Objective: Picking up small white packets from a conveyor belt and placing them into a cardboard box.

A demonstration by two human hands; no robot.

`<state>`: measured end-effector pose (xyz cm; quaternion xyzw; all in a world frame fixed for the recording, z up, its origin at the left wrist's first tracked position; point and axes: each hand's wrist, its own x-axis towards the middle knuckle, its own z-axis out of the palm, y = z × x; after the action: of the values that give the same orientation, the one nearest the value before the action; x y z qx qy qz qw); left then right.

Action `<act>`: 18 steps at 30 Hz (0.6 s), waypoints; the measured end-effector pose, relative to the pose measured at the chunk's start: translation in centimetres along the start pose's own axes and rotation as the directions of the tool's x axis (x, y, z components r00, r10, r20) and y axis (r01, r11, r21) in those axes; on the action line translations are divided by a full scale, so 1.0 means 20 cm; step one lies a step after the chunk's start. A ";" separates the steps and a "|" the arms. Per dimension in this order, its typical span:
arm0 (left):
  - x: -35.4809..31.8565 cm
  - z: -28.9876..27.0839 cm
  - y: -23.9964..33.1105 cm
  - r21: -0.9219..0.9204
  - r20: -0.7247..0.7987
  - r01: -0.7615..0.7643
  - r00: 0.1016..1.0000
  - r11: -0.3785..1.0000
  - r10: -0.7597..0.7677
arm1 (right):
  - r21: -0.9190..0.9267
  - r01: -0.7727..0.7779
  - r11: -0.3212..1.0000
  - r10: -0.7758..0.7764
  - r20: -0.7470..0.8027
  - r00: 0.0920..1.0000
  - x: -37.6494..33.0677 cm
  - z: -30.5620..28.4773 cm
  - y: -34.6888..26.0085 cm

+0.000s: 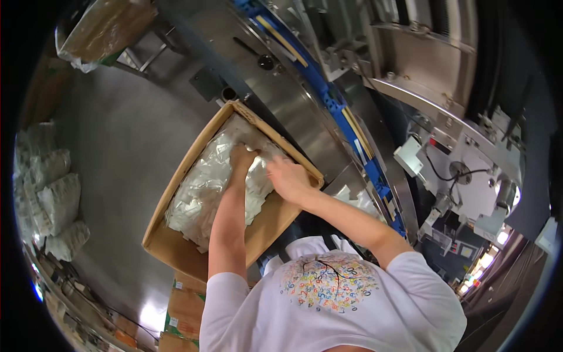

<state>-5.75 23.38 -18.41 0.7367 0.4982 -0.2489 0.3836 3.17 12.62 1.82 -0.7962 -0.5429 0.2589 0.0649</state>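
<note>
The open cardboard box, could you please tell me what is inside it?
Shiny, pale plastic packets lie heaped in the cardboard box. The left hand covers some of them; whatever lies under the heap cannot be seen.

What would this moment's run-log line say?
left hand: on shiny packets, grip unclear | right hand: at packets, grip unclear | cardboard box: open, partly filled | blue rail: right of box

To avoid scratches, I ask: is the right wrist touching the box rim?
Cannot tell: the head view looks down, and the right wrist covers the rim where they cross, hiding any gap.
</note>
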 end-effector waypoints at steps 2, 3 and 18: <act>-0.04 0.05 0.01 -0.431 -0.081 -0.023 0.997 0.902 -0.014 | 0.367 -0.079 0.927 0.236 -0.406 0.883 -0.19 -0.23 0.09; -0.08 0.03 0.06 -0.576 -0.106 -0.136 0.990 0.806 0.091 | 0.490 -0.036 0.871 0.360 -0.588 0.724 -0.28 -0.21 0.28; -0.83 -0.43 0.01 -0.879 -0.227 -0.164 0.970 0.447 -0.091 | 0.693 0.075 0.717 0.344 -0.445 0.827 -0.47 -0.20 0.24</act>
<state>-11.99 21.18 -0.89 0.4596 0.5807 0.1497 0.6551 6.49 2.86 6.55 -0.7933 -0.3042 0.2067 0.4851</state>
